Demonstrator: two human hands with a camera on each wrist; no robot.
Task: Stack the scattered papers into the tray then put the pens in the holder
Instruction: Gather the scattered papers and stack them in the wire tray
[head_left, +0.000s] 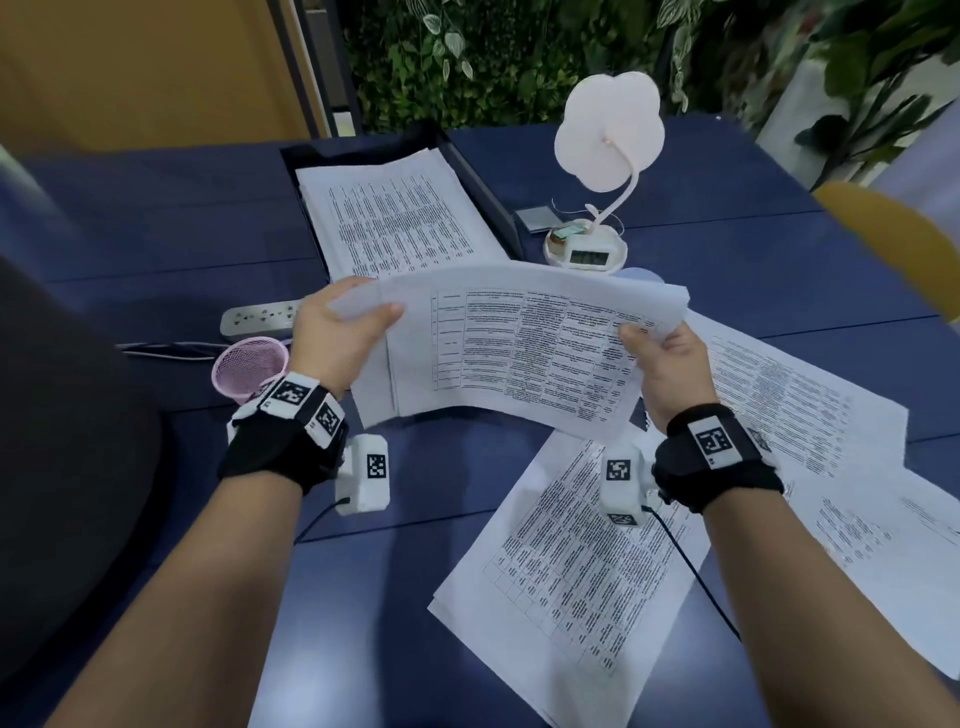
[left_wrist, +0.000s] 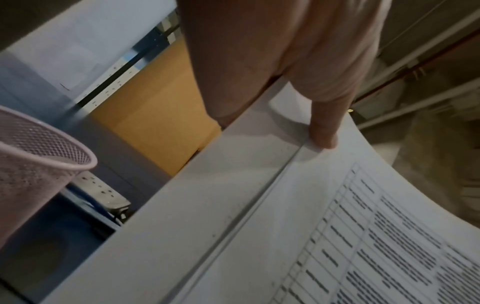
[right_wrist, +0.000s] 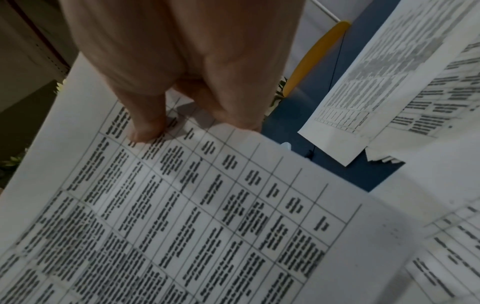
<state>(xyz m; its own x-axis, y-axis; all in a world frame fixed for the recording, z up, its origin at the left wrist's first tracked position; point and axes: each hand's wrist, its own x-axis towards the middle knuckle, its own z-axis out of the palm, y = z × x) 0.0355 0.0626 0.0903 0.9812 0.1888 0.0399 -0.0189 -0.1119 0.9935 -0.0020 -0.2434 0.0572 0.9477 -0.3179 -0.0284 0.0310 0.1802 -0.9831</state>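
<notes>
Both hands hold a small bundle of printed sheets in the air above the blue table. My left hand pinches its left edge, thumb on top. My right hand pinches the right edge, thumb on the print. The held sheets bow upward in the middle. Behind them the black tray holds a stack of printed papers. More loose sheets lie on the table near my right arm, seen also as scattered papers. The pink mesh holder stands left of my left wrist. No pens show.
A white flower-shaped desk lamp with a clock base stands right of the tray. A white power strip with its cable lies behind the holder. A yellow chair back sits at the right edge. Plants line the far side.
</notes>
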